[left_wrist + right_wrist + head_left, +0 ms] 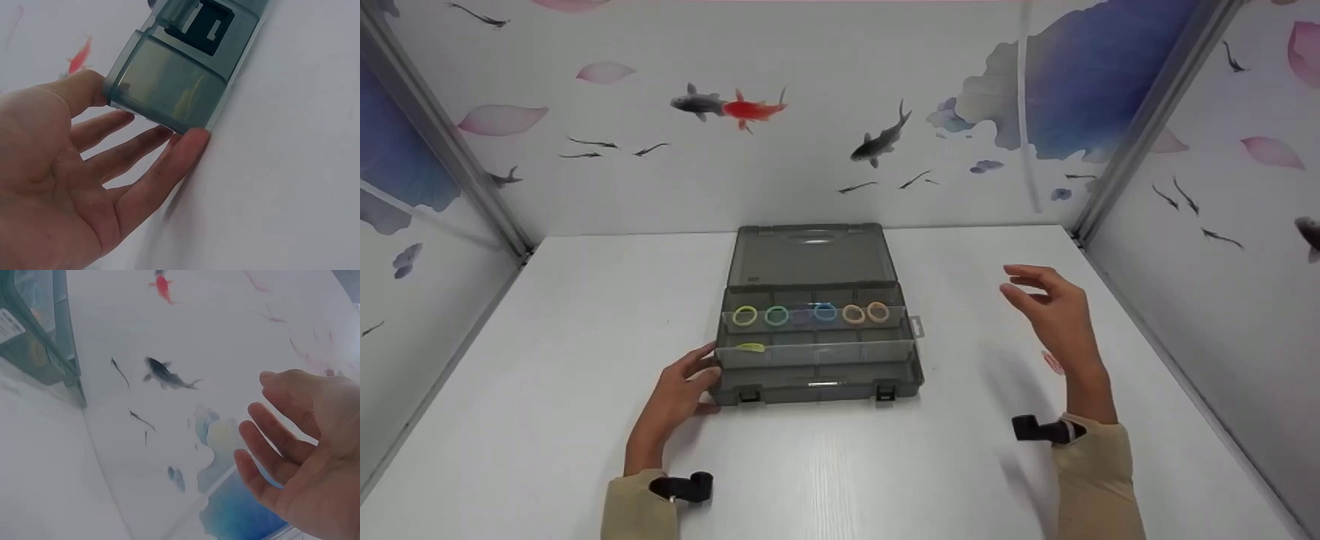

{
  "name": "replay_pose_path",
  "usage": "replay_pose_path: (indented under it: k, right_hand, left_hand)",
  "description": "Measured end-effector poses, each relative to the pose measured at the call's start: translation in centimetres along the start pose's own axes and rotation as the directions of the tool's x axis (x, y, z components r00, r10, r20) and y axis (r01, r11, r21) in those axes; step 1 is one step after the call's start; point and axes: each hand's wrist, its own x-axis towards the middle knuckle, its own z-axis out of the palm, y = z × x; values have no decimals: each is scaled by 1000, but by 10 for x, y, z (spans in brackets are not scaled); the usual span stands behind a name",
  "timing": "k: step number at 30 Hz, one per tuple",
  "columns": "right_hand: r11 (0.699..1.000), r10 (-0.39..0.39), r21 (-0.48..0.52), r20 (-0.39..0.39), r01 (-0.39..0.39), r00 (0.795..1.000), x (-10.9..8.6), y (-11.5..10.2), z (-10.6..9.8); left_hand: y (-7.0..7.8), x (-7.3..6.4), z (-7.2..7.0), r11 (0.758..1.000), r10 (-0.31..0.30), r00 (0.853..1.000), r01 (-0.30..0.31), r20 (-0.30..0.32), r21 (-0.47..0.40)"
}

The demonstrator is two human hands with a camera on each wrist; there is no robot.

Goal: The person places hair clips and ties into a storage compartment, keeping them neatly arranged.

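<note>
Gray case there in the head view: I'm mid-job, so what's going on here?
The person's left grip touches the left end of the gray case, which lies open on the white table. Inside, colored rings form a row toward the back, and a yellow piece shows farther forward. The right grip is raised right of the case, holding nothing visible. A small reddish item also shows there, too unclear to name.
</note>
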Motion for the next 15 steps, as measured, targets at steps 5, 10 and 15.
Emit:
replay_pose_path:
  k: [5, 10, 15]
  right_hand:
    - [996, 85, -20, -40, -86, 996, -1, 19, -15]
    - [986, 157, -41, -58, -159, 986, -3, 42, -26]
    - [957, 270, -97, -31, -272, 962, -6, 67, -36]
  left_hand:
    - [0, -1, -1, 1000, 6, 1000, -6, -2, 0]
    - [1, -1, 0, 1000, -10, 1000, 10, -7, 3]
    - [1, 0, 2, 1000, -24, 1000, 24, -10, 4]
